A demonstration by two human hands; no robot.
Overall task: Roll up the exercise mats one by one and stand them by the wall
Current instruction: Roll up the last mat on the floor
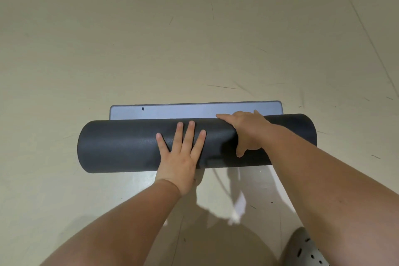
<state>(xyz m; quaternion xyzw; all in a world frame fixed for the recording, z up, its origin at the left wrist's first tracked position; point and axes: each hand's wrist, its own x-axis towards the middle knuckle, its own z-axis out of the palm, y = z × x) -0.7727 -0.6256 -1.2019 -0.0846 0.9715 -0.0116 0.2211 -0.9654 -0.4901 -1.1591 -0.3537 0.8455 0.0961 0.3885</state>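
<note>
Where the dark grey exercise mat (121, 144) lies on the beige floor (194, 28), it is almost wholly rolled: a thick cylinder set crosswise in front of the person, long axis left to right. On the far side of the roll a short unrolled strip (172, 111) of the same mat lies flat on the floor, bluish-grey face up, corners rounded, with a small dark mark near its left end.

Left hand (181, 157): flat on the near upper face of the roll, roughly at mid-length. Fingers straight and spread, tips pointing away from the person toward the crest. Pressing, grasping nothing.

Right hand (248, 129): on the roll just to the right of the left one, not touching it. Fingers laid over the crest, reaching the far side where roll meets flat strip; thumb splayed downward on the near face. Draped over the curve, not closed round it. The mat surface creases slightly between the two hands.

Both forearms are bare and reach in from the lower edge of the view. The roll's left end extends well past the left hand; the right forearm crosses the roll near its right end.

Scuff marks are scattered over the floor. The person's shadow falls on the near side of the roll. A pale perforated clog (306, 248) sits at lower right, well apart from the mat.
</note>
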